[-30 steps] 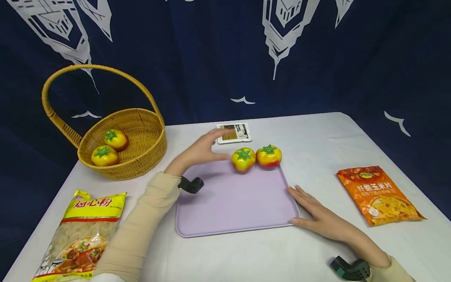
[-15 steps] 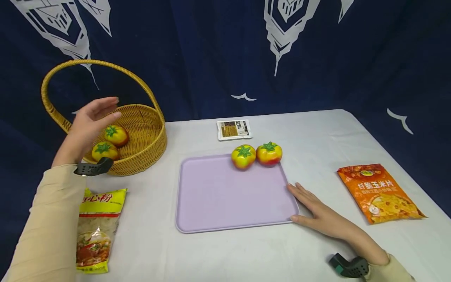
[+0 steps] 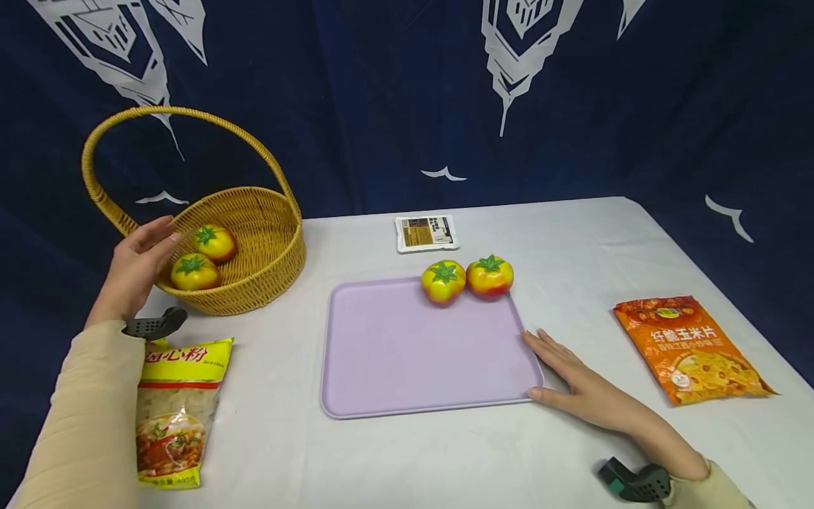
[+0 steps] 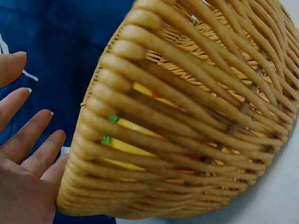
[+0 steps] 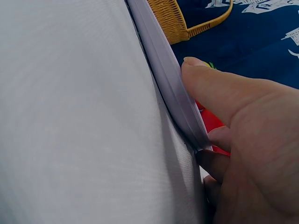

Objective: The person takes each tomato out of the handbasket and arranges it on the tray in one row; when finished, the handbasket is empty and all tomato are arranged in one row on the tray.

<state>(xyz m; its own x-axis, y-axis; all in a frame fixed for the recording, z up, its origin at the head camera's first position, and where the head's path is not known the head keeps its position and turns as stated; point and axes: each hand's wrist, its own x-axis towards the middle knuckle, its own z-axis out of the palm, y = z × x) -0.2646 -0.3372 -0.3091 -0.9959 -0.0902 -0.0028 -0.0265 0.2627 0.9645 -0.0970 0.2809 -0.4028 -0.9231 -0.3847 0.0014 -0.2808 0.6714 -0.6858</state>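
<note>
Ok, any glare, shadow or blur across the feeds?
Head view: mostly sharp, evenly lit, small glint on the yellow bag; left wrist view: the basket looms large, slightly soft; right wrist view: a shadow darkens the white cloth along the tray.

Dark navy cloth backdrop (image 3: pixel 381 92), white spires (image 3: pixel 506 88) and bird shapes (image 3: pixel 443 172), white-covered table (image 3: pixel 267 452), rounded far corner.

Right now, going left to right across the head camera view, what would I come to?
Skipping things whose places overlap: wicker basket, lilac tray, right hand, orange corn chip bag.
</note>
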